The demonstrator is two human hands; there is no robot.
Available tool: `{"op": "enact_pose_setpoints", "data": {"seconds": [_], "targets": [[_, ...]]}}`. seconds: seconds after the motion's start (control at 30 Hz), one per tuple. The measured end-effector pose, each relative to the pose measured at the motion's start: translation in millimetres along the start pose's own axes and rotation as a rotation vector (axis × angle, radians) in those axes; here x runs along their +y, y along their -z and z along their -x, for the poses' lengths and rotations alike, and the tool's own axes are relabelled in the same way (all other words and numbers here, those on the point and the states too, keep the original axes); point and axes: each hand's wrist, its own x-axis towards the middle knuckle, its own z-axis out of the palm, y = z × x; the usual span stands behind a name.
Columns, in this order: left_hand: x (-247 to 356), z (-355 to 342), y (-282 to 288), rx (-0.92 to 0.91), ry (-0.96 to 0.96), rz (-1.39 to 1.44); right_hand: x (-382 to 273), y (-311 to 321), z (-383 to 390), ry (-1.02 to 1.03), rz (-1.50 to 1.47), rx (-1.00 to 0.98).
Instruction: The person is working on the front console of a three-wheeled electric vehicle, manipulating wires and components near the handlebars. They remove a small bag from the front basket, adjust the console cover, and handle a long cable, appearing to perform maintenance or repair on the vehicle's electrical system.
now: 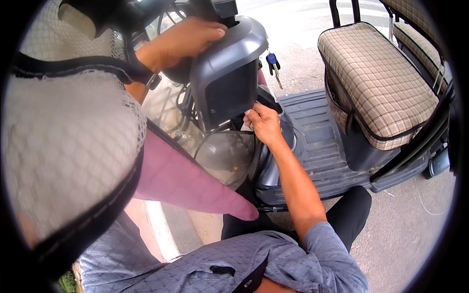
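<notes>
A grey-and-black plastic dashboard housing (229, 93) of an electric vehicle stands at upper centre, tilted. My left hand (188, 41), with a watch (152, 80) on its wrist, is closed over the housing's upper left side, its thumb lying near the top; most of its fingers are hidden. By the housing's lower right corner, my right hand (264, 124) pinches with thumb and forefinger. A thin wire (294, 128) runs out from those fingers to the right. Keys (274, 68) with a blue head hang from the housing's right side.
Black cables (185, 102) trail behind and below the housing. To the right, a plaid padded seat (378, 83) rises over the ribbed grey footboard (317, 134). Pale mesh fabric (73, 132) with black trim and a pink cloth (181, 178) cover much of the left.
</notes>
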Motion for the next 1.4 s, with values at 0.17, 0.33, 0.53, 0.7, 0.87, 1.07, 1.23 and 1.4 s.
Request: {"op": "enact_pose_setpoints", "data": {"seconds": [0.17,0.33,0.53,0.7,0.87,1.07,1.23,1.4], "targets": [[-9.2,-0.4,-1.9,-0.064,-0.050,0.094,-4.2,-4.2,8.9,-0.041,0.090,0.000],[-10.5,-1.7,-5.0,-0.075,-0.084,0.125,-2.4,0.8,8.4,-0.019,0.228,-0.011],[-11.5,2.1,-8.8,-0.067,-0.095,0.105,9.9,4.8,2.5,-0.003,0.368,-0.021],[-15.6,-2.8,-5.7,-0.105,-0.091,0.197,6.4,0.2,-1.1,0.047,0.578,-0.007],[-14.1,-3.7,-2.1,-0.144,-0.071,0.198,2.6,4.5,0.5,-0.013,0.437,-0.025],[-5.6,1.2,-5.9,-0.119,-0.066,0.133,-14.9,5.2,10.2,-0.042,0.069,-0.019],[-7.8,-0.6,-2.5,-0.164,-0.059,0.155,-4.6,4.1,7.4,-0.036,0.224,-0.043],[-10.2,-4.0,-3.3,-0.171,-0.027,0.233,-0.7,4.5,7.2,-0.058,0.179,-0.060]]}}
